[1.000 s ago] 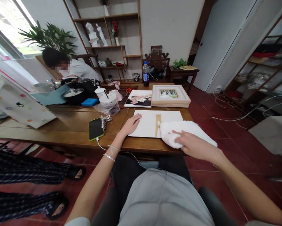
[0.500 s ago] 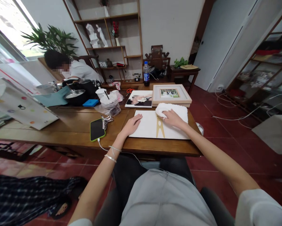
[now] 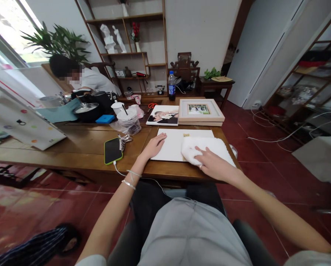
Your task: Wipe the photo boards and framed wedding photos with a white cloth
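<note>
A white rectangular board [image 3: 172, 144] lies flat at the table's front edge. My left hand [image 3: 155, 145] rests flat on its left side, fingers stretched out. My right hand [image 3: 209, 160] grips a white fluffy cloth [image 3: 216, 146] and presses it on the board's near right part. The cloth drapes over the right end of the board. Only the top of a gold-coloured piece [image 3: 186, 135] on the board shows; the cloth hides its two legs.
Behind the board lie a photo print [image 3: 164, 115] and a framed picture [image 3: 201, 111]. A bottle [image 3: 171, 87] stands farther back. To the left are a charging phone [image 3: 113, 150], a bagged cup [image 3: 127, 118] and a black pot [image 3: 86, 112]. A person [image 3: 90, 79] sits at the far left.
My right hand has drawn the cloth down toward me over the gold-coloured piece, covering its legs. My left hand stays in place. At lower left, another person's foot and checked clothing have shifted.
</note>
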`<state>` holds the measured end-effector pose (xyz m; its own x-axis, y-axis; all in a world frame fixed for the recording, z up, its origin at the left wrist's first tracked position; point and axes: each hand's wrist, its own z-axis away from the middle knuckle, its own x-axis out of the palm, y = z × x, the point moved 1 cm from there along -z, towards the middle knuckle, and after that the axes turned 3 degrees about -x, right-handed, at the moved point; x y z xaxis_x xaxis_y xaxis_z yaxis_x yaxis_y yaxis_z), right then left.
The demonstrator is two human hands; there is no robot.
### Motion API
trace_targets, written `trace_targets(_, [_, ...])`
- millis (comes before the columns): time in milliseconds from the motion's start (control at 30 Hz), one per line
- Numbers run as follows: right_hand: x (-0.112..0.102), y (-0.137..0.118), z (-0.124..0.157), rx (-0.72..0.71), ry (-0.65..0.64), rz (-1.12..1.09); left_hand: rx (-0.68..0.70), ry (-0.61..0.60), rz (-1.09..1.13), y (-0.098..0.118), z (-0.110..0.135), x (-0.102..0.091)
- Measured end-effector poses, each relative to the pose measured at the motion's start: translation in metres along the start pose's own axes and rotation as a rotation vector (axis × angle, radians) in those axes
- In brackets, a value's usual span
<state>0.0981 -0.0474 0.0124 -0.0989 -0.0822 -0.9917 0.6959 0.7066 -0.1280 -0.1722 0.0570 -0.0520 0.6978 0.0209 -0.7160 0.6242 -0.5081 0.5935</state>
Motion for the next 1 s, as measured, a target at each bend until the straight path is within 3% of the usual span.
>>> trace_targets(100, [-0.003,-0.008,0.015,-0.049,-0.010,-0.045,-0.003,0.001,0.008,0.000,0.000,0.000])
trace_targets(233, [-0.005,0.007,0.011,-0.023,0.038,-0.099,0.003,0.010,0.012,-0.001,0.000,0.000])
trace_targets(500, [0.005,0.065,-0.056,-0.004,0.136,-0.117,-0.008,0.006,-0.010,0.002,0.000,-0.001])
trace_targets(633, [0.007,0.079,-0.082,0.070,0.180,-0.082,-0.007,0.005,-0.012,0.002,0.001,-0.001])
trace_targets(800, [0.008,0.066,-0.082,0.082,0.162,0.004,-0.007,0.001,-0.016,0.003,0.001,-0.001])
trace_targets(1000, [0.007,0.018,-0.046,0.009,0.094,0.113,-0.005,0.001,-0.006,0.002,0.001,0.000])
